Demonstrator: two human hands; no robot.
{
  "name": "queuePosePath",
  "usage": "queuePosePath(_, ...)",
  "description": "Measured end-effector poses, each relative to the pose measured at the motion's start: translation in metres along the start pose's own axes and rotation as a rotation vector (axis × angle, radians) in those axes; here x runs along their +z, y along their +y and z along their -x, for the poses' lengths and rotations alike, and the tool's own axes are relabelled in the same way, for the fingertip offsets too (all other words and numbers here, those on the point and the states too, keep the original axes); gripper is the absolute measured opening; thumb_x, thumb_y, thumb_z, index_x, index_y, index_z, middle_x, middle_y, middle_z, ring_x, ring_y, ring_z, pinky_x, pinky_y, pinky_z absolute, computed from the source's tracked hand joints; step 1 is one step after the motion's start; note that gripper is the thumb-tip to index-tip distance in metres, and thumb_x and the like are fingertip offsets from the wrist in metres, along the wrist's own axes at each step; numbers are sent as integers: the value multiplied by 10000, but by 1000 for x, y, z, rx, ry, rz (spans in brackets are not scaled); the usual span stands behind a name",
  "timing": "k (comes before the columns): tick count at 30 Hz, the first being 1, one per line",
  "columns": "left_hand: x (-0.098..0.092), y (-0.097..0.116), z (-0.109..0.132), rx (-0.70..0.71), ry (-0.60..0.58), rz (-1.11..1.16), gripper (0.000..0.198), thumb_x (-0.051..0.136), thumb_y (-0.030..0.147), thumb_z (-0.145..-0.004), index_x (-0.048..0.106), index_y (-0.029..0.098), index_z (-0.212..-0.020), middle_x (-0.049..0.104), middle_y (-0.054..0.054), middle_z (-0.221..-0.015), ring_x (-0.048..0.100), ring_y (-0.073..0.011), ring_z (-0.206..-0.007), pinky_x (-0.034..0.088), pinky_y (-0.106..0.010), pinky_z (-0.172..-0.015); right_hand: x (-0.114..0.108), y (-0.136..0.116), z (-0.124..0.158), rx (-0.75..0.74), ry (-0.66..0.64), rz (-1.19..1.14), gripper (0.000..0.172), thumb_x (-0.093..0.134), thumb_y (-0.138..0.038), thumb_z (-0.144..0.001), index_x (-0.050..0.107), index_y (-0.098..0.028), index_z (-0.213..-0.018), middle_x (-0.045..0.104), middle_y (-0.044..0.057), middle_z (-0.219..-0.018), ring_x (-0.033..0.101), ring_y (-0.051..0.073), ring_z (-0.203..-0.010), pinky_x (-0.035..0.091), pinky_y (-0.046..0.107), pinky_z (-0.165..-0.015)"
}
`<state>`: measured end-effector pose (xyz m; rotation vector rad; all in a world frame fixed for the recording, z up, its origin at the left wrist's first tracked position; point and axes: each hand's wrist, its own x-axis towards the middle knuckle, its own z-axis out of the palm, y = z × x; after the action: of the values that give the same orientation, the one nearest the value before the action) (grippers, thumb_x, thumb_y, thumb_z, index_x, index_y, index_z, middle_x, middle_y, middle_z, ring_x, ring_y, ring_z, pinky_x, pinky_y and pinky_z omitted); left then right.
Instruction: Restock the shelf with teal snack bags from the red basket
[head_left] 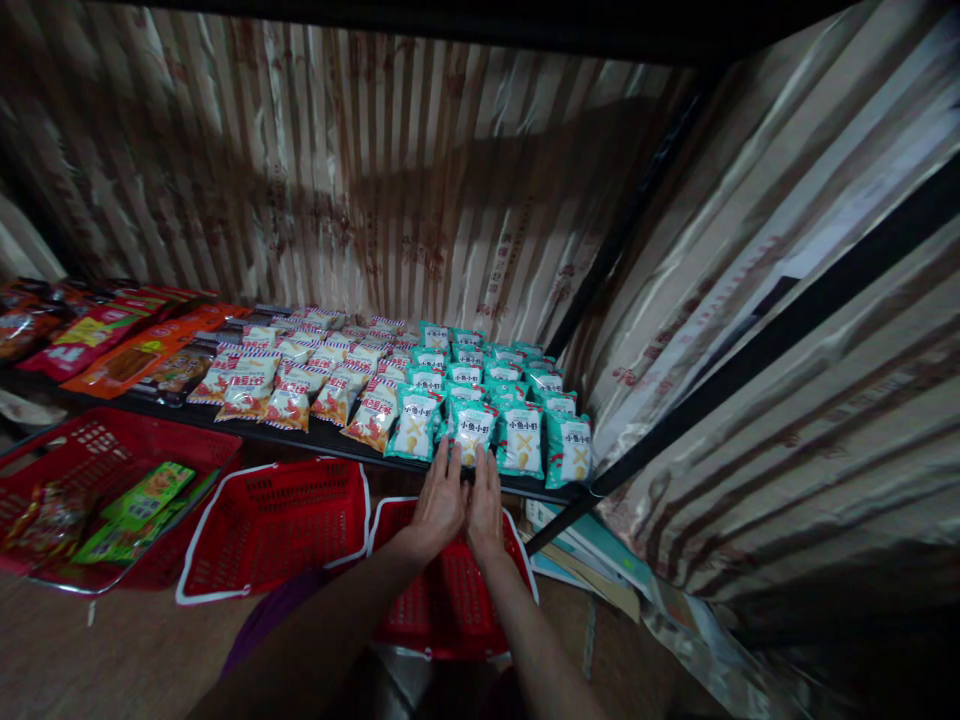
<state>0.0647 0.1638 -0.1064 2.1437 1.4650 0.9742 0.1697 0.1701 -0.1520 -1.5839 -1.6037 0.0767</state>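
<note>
Both hands reach forward side by side to the front edge of a low shelf. My left hand (437,502) has its fingers stretched out, the tips at the lower left of a teal-and-white snack bag (472,424). Beside it my right hand (485,503) is also open, its straight fingertips at the bottom of that same bag. Neither hand is wrapped round anything. Upright teal bags stand in rows here, with one snack bag (416,422) to the left and another snack bag (523,440) to the right. Whether the fingertips press on the bag, I cannot tell.
Below my forearms stands a red basket (531,572); another red basket (196,560) is left of it. A third basket (217,462) holds green packets. White-and-orange bags (251,378) and orange packets (124,368) fill the shelf leftward. A black post (720,385) slants at right.
</note>
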Motion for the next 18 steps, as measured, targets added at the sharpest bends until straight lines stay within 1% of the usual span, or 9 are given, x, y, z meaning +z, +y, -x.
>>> queuePosePath(6,-3,1,-2,-10,-25,-27,590,410,142,-868,253,31,-1426,177,-233,-1520,173,-264,-1412,284,-415,-1134,-4,-4,-3,-30,2,14,701,355,-103,-816,194,-262,-1480,172,72,-1557,197,242,-1416,326,487,-1091)
queuePosePath(10,-2,0,1,-21,-42,-42,567,394,161,-886,266,15,-1419,191,-257,-1507,182,-276,-1409,282,-423,-1132,-4,-5,-3,-23,-8,16,667,345,-116,-830,217,-221,-1476,179,99,-1553,204,242,-1414,327,492,-1094)
queuePosePath(13,-1,-1,1,-20,-30,-27,561,387,180,-892,270,32,-1421,220,-242,-1505,196,-263,-1407,284,-420,-1131,-2,-3,-5,-27,13,-10,613,325,-135,-842,282,-169,-1452,266,126,-1517,236,235,-1403,351,476,-1084)
queuePosePath(16,1,-3,-1,-34,-21,8,553,354,168,-891,270,63,-1427,224,-215,-1511,211,-249,-1406,304,-426,-1123,-2,-3,-9,-36,51,-30,548,289,-168,-873,345,-129,-1416,392,148,-1439,326,224,-1359,362,469,-1079)
queuePosePath(18,2,-4,-1,-52,-22,34,551,335,162,-889,272,69,-1428,225,-209,-1512,222,-246,-1404,311,-432,-1119,-3,-4,-12,-43,71,-30,526,285,-197,-886,370,-112,-1399,443,160,-1396,377,228,-1323,364,476,-1075)
